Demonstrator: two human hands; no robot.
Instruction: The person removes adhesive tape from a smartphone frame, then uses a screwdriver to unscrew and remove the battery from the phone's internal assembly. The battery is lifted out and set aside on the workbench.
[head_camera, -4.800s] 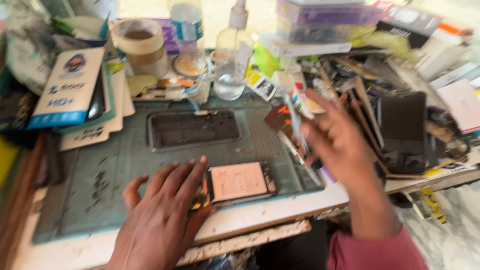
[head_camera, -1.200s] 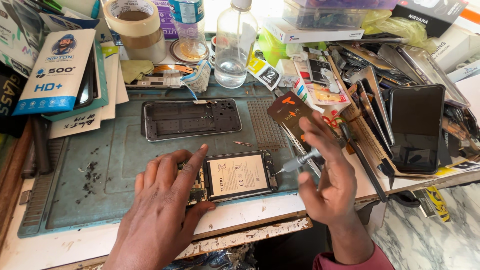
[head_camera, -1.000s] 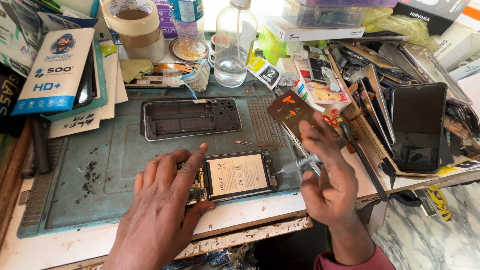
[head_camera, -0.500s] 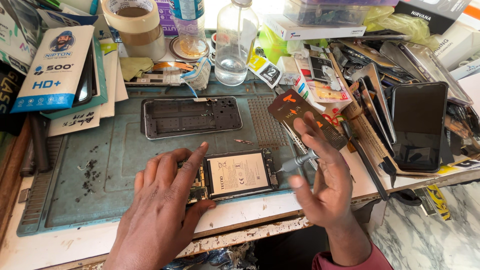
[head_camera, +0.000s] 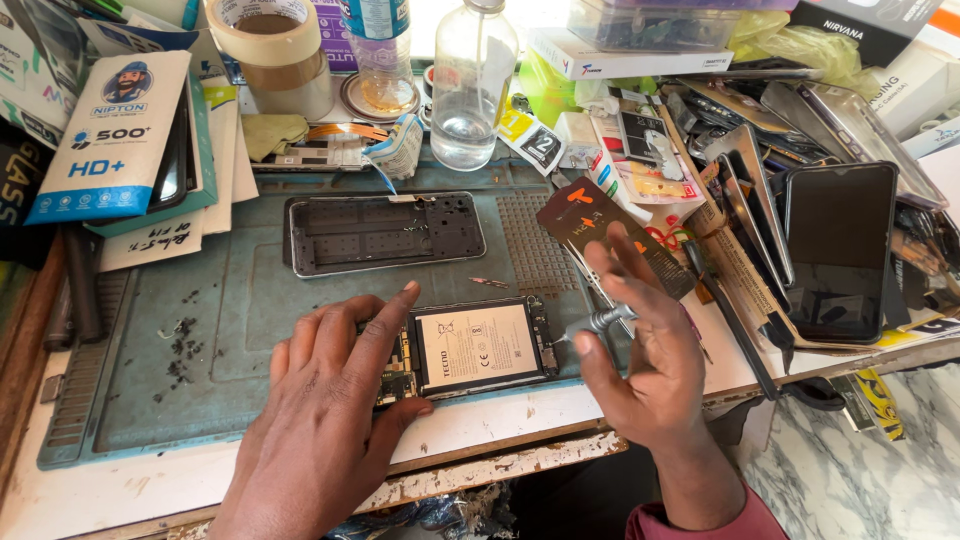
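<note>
Left hand: my left hand (head_camera: 325, 420) lies flat, fingers spread, pressing the opened phone's (head_camera: 470, 348) left end.
Right hand: my right hand (head_camera: 645, 365) pinches a small screwdriver (head_camera: 598, 321) at the phone's right edge.
Phone: battery-side up on the green mat (head_camera: 220, 320), near the desk's front.

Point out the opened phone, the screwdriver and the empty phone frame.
opened phone (head_camera: 478, 347): head view, on its battery.
screwdriver (head_camera: 598, 322): head view, on its metal handle.
phone frame (head_camera: 384, 232): head view, on its inner panel.
</note>
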